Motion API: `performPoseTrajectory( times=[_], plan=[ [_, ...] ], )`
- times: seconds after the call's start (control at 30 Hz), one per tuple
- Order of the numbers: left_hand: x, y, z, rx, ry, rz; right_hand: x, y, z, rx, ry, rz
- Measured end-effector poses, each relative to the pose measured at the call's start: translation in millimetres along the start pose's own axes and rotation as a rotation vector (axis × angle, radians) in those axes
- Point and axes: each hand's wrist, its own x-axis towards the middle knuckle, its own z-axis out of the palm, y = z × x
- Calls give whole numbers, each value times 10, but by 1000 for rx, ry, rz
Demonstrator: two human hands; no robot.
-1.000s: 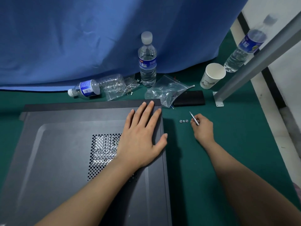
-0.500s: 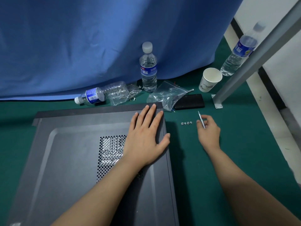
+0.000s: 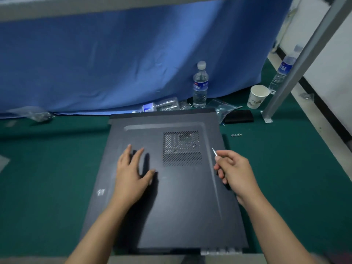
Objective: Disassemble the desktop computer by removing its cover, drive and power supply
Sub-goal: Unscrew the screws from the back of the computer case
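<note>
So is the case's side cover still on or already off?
Still on: the side cover lies flat over the case, and the left hand rests on it.

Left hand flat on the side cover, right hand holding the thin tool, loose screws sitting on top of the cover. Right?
Not quite. The head view shows the screws on the green mat, right of the cover, not on it. Left hand flat and right hand holding the tool are correct.

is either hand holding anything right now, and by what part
The right hand grips a thin silver metal tool by its lower end; the tip sticks out. The left hand rests flat on the dark grey computer cover, holding nothing.
</note>
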Motion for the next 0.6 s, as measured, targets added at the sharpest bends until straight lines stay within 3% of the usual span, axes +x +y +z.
performPoseTrajectory(
  times=[0.17,0.27,0.37,0.6],
  plan=[
    [-868,-700,-384,-133,52,-273,-763,140,288,-33,-58,-76],
    [-1262,-910,-433,-456,87,-420,-1157,280,490,-35,-123,-78],
    [-1399,-1042,-441,-693,58,-419,-1497,461,719,-35,-221,-55],
    [-1395,-1163,-486,-833,-4,-421,-2086,872,1183,-157,-394,18]
  ],
)
